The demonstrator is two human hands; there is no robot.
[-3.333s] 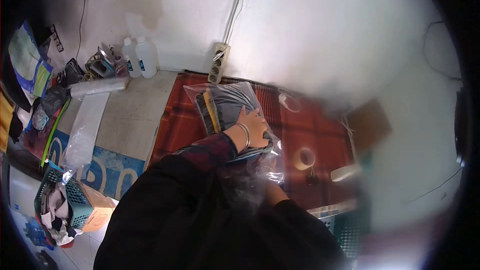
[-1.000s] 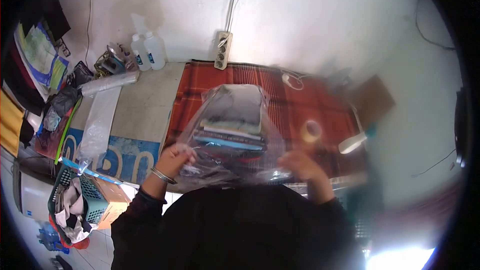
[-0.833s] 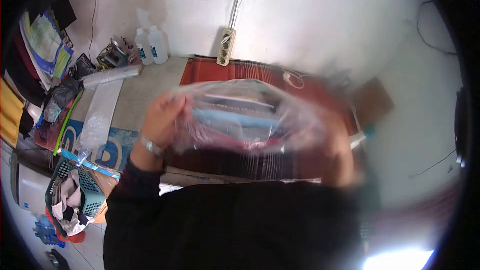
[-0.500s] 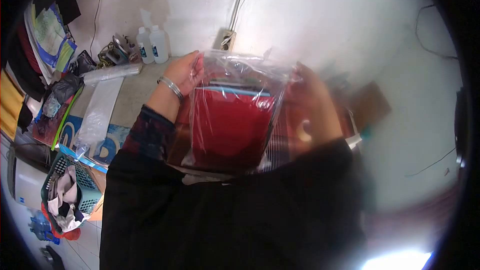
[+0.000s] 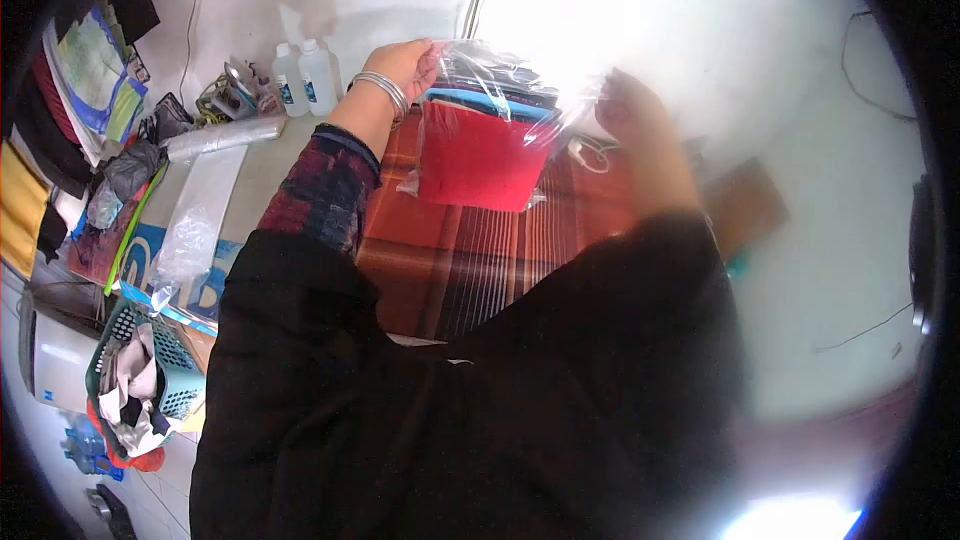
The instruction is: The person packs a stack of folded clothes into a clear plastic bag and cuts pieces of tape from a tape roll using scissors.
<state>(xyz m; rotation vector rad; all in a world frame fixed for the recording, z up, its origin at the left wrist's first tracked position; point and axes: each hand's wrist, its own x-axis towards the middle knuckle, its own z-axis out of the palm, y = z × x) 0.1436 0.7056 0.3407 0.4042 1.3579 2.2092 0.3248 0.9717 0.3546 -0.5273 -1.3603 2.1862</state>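
Between my hands hangs a clear plastic bag (image 5: 575, 105), stretched at its top edge. Inside it stands a stack of folded cloths: a bright red cloth (image 5: 485, 160) faces me, with a light blue edge (image 5: 480, 100) and darker layers behind it. My left hand (image 5: 405, 68), with bangles on the wrist, is closed on the bag's upper left corner. My right hand (image 5: 625, 105), somewhat blurred, pinches the upper right corner. Under the bag lies an orange-red checked cloth (image 5: 450, 250) with dark and white stripes.
Two white bottles (image 5: 320, 78) and a plastic roll (image 5: 225, 138) are at the back left. Clear plastic sheets (image 5: 190, 235) lie on the table's left part. A green basket of cloth (image 5: 180, 380) stands below. A white cable (image 5: 590, 153) is near my right hand.
Both hands have lifted the bag up and away from me, toward the wall. The red cloth stack has moved with it, and more of the checked cloth below shows.
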